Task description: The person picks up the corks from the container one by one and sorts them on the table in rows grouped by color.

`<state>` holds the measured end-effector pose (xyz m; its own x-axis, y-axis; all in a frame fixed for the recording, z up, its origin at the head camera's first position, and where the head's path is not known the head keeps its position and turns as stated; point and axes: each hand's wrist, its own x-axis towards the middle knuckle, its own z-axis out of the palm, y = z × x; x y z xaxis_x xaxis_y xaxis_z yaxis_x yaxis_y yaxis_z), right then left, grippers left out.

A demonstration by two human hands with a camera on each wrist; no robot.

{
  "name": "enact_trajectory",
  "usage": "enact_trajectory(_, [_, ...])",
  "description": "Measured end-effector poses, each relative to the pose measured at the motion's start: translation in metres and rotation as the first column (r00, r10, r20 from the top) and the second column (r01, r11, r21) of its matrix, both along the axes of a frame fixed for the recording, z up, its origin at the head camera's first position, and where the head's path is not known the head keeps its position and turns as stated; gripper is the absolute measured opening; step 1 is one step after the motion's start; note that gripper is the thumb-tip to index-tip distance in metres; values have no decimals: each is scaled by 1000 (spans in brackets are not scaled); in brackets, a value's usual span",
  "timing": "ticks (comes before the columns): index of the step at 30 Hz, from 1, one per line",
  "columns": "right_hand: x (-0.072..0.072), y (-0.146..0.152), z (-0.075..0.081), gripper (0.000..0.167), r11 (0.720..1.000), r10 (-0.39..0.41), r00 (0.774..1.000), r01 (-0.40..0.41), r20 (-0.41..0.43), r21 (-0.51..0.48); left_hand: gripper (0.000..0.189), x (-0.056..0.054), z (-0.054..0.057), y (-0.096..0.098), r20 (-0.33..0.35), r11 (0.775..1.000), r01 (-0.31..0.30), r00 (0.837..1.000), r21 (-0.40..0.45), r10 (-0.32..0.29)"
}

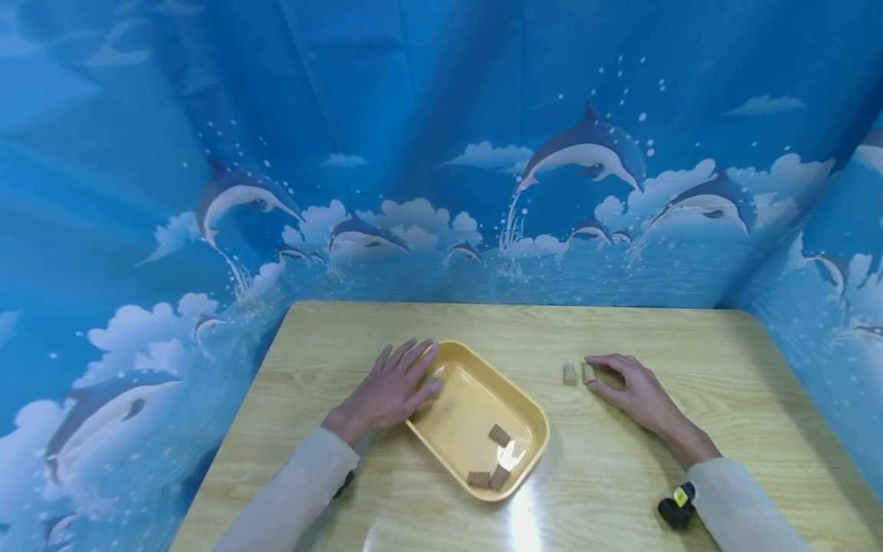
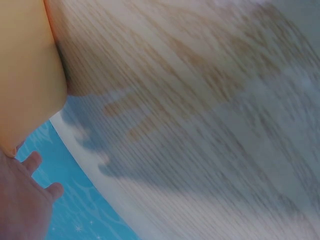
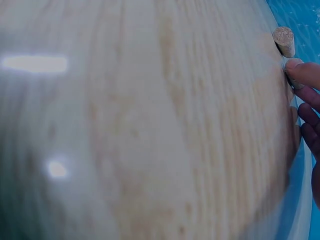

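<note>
A cork (image 1: 588, 373) is pinched between the thumb and forefinger of the right hand (image 1: 638, 391), on the right part of the table (image 1: 621, 491). Just beside it, on the side towards the tray, a second cork (image 1: 569, 374) is seen on the wood. In the right wrist view the held cork is mostly hidden by the fingers, but the round, speckled end of the second cork is shown, which cannot be made out in the head view.

Left of this pair a yellow tray (image 1: 455, 414) is set at a slant. Three more corks (image 1: 479, 479) are held in its near end, visible only in the head view. The tray's left rim is covered by the left hand (image 1: 393, 387), whose fingers are spread and laid out, with the thumb reaching inside; no cork is seen in its grasp. In the left wrist view the tray's outer wall is shown instead, along with a shadow with finger-like edges cast on the table.

Pale sleeves (image 1: 741, 498) are worn on both arms, and a black device (image 1: 677, 506) is seen at the right wrist. Behind the table a blue backdrop (image 1: 441, 92) is printed with dolphins (image 1: 579, 153) and clouds.
</note>
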<state>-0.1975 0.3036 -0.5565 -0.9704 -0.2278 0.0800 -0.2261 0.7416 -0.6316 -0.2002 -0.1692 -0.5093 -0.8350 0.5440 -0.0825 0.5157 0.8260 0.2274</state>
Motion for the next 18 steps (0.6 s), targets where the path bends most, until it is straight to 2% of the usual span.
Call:
enact_trajectory(12, [-1,0,0,54,1000,1,1000,-1,27,3,74,-1,1,0,2,1000,3,1000,4,-3])
enact_trajectory(18, [-1,-1,-1,54,1000,-3,1000,3,12,7,75,0,1,0,8,1000,0,1000,4,0])
